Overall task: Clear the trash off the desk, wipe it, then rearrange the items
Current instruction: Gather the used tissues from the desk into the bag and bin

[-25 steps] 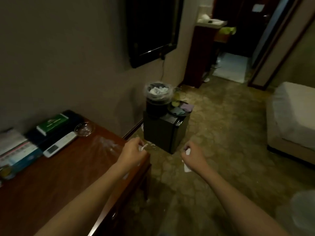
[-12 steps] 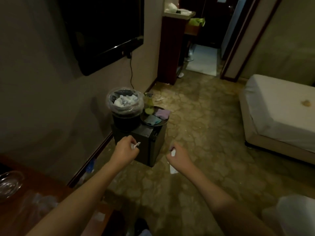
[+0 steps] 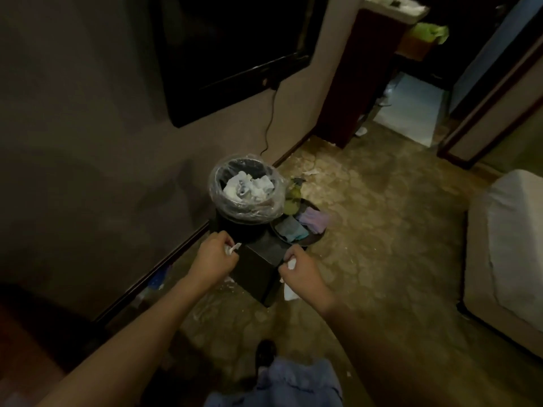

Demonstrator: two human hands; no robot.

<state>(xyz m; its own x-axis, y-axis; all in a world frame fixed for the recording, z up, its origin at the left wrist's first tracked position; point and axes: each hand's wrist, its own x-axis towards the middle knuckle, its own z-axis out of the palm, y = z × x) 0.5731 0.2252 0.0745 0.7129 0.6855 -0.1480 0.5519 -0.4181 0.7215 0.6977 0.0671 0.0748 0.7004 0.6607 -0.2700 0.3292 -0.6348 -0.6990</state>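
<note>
My left hand (image 3: 214, 259) grips a small white scrap of paper trash (image 3: 232, 248) that pokes out past the fingers. My right hand (image 3: 299, 268) holds crumpled white tissue (image 3: 289, 290), part of it hanging below the fist. Both hands hover just short of a black trash bin (image 3: 245, 189) lined with clear plastic and partly filled with white paper. The bin stands on a low black cabinet (image 3: 258, 268). A dark corner of the wooden desk (image 3: 17, 348) shows at the lower left.
A round tray (image 3: 316, 235) with folded cloths sits beside the bin on the cabinet. A wall-mounted TV (image 3: 232, 51) hangs above, its cable trailing down. A bed (image 3: 511, 239) lies to the right. Patterned carpet leads to a doorway at the back. My shoe and trouser leg show below.
I have moved away from the desk toward the bin; the desk slid out of view to the lower left. Both hands keep their paper scraps and are now closer to the bin.
</note>
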